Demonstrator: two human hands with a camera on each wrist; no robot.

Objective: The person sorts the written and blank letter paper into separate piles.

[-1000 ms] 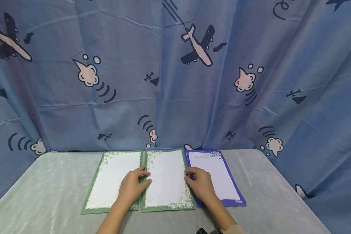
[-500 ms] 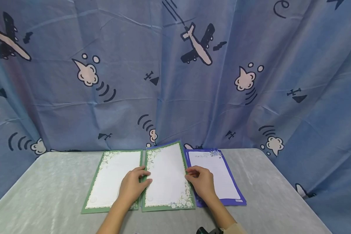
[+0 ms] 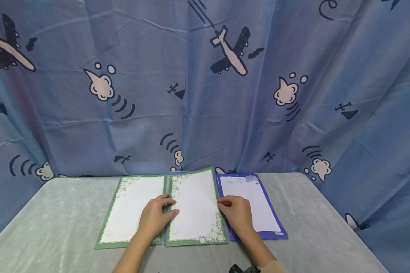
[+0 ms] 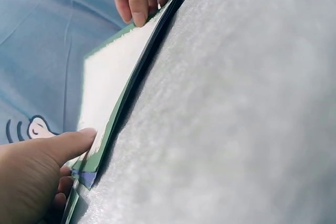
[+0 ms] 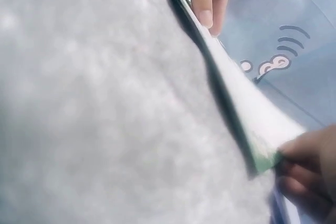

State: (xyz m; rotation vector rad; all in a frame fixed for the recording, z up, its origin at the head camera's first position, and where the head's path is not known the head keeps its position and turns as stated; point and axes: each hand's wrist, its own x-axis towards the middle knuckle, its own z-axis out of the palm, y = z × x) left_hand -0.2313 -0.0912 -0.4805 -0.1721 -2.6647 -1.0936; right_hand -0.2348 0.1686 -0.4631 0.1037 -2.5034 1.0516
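In the head view a green-bordered sheet of floral stationery paper [image 3: 195, 216] lies in the middle, its far right corner raised. A strip of blue-purple paper [image 4: 85, 177] shows beneath it in the left wrist view. My left hand [image 3: 153, 217] grips the left edge, thumb on top and fingers curled at the side. At the right edge, my right hand [image 3: 238, 214] pinches the sheet between thumb and fingers and holds that side up. The right wrist view shows the right thumb [image 5: 302, 148] on the green border, with the other fingers curled below.
Another green-bordered sheet [image 3: 136, 204] lies to the left, partly under my left forearm. Purple-bordered sheets [image 3: 253, 206] lie to the right, the top one with small writing. The pale plush-covered table [image 3: 73, 216] ends at a blue curtain [image 3: 143, 94] with airplane prints.
The middle sheet's right side has risen from flat, was highest half a second ago and is slightly lower now. My right hand has shifted slightly right; the left has stayed nearly still.
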